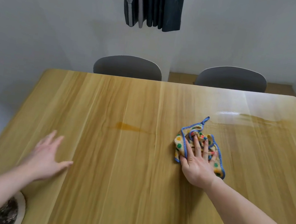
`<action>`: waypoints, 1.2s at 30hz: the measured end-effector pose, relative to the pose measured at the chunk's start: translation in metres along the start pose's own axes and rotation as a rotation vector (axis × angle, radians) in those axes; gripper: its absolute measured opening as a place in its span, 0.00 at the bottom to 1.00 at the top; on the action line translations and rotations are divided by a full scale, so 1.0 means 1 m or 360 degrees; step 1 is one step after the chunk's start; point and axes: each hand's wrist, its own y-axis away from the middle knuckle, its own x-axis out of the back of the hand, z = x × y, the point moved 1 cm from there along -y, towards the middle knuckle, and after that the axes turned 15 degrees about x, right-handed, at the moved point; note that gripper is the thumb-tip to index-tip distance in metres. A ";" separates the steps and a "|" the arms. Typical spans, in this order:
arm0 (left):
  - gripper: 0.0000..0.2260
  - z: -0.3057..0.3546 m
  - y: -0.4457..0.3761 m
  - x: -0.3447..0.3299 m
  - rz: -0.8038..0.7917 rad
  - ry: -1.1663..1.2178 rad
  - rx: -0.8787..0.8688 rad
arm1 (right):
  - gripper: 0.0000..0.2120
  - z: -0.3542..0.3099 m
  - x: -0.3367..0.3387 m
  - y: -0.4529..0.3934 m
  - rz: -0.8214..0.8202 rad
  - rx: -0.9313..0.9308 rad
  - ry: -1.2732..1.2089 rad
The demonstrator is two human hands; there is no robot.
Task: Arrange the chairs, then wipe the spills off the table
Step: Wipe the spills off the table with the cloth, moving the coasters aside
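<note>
right hand (197,165) fingers (195,144) splayed flat, pressing bunched dotted cloth (180,146) on counter (111,193) | left hand (44,155) open, holding nothing | orange spill (127,127) well left of cloth, wet sheen (254,119) beyond | risk: bunched cloth smears or skips orange streak | chairs (128,67) tucked at far edge

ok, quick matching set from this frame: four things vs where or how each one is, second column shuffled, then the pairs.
Things:
1. cloth
2. left hand
3. orange spill
4. chairs

Place or state:
A. tucked in at the table's far edge
B. pressed under the right hand
C. open, fingers spread, over bare wood
D. unwiped streak, mid-table, left of the cloth

Pairs: 1-B, 2-C, 3-D, 4-A
</note>
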 end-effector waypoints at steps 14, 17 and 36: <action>0.64 -0.113 -0.052 -0.007 -0.0344 -0.0107 0.0070 | 0.35 -0.095 -0.013 -0.060 -0.0061 -0.0265 0.0061; 0.66 -0.109 -0.053 -0.008 -0.0331 -0.0096 0.0085 | 0.35 -0.137 -0.021 -0.080 -0.0063 -0.0123 0.0070; 0.64 -0.119 -0.054 -0.017 -0.0089 0.0208 0.0056 | 0.35 -0.383 -0.074 -0.188 -0.0116 0.0575 0.0230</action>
